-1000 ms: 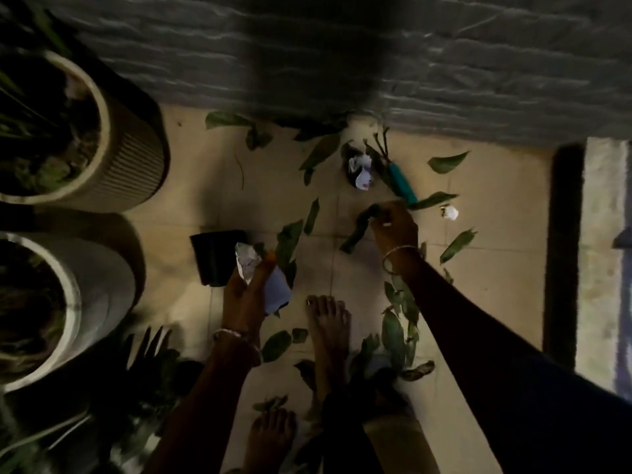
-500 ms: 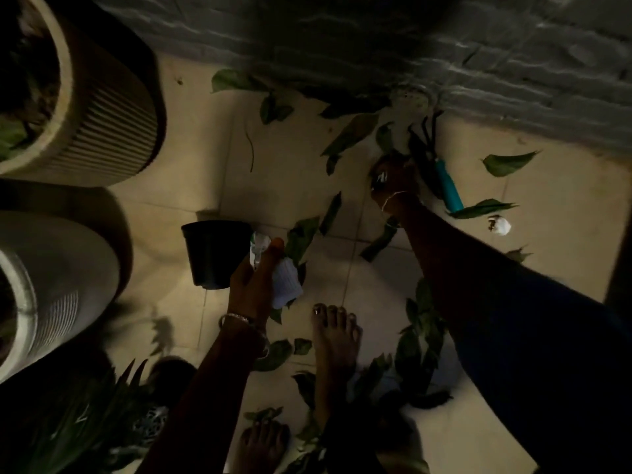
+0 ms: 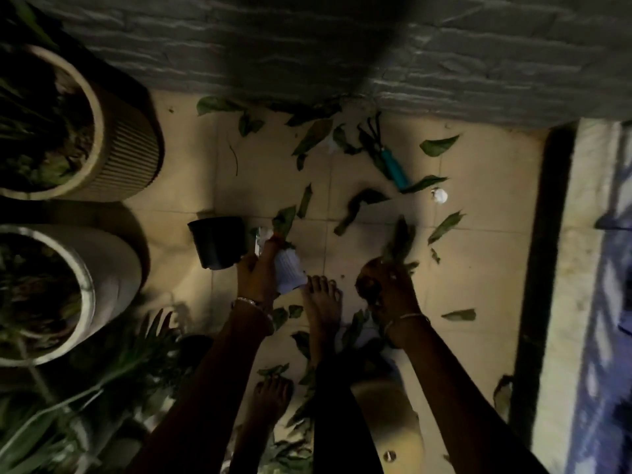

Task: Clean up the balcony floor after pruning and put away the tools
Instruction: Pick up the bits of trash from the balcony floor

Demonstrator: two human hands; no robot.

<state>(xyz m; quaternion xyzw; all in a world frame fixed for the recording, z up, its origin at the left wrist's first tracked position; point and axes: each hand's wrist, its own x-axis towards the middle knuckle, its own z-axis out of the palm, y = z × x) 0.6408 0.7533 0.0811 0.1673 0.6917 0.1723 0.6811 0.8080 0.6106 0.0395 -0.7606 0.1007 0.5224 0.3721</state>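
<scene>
Since half a second ago the right hand (image 3: 386,289) has been drawn back from the wall side of the floor to a spot just beside the bare foot (image 3: 321,302); a bunch of leaves (image 3: 398,241) is gripped in its curled fingers, though detail is lost to blur; the left hand (image 3: 258,271) is kept where it was, closed round a white crumpled scrap (image 3: 289,273), just beside a small black pot (image 3: 219,241). The hand rake (image 3: 393,162), teal-handled, is left lying well beyond the right hand, near the wall edge of the floor; a small white ball (image 3: 438,195) lies near its handle end. Over the beige tiled floor (image 3: 478,268) loose leaves (image 3: 309,138) are scattered; a pale planter (image 3: 109,285) and a ribbed planter (image 3: 126,155) are set along its left edge; a dark threshold strip (image 3: 547,268) runs along its right edge; its far edge is closed by a grey brick wall (image 3: 342,46).
</scene>
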